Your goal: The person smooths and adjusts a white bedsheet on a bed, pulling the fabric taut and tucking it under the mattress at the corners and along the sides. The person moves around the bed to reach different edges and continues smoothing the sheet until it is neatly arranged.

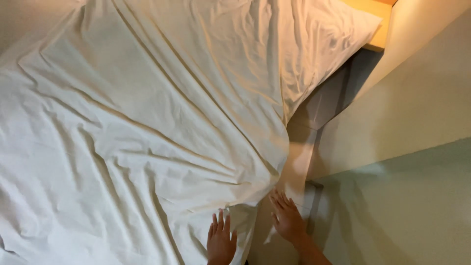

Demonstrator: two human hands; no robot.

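A wrinkled white sheet (147, 122) covers the bed and hangs over its right edge. My left hand (220, 240) lies flat on the sheet near the bed's lower right edge, fingers spread, holding nothing. My right hand (287, 217) is just beyond the sheet's edge, fingers extended, resting flat against the side of the bed beside the hanging cloth. Neither hand grips anything.
A pale wall (417, 113) runs close along the bed's right side, leaving a narrow shadowed gap (314, 113). A wooden headboard edge (378, 19) shows at the top right. A white pillow (338, 29) lies at the head of the bed.
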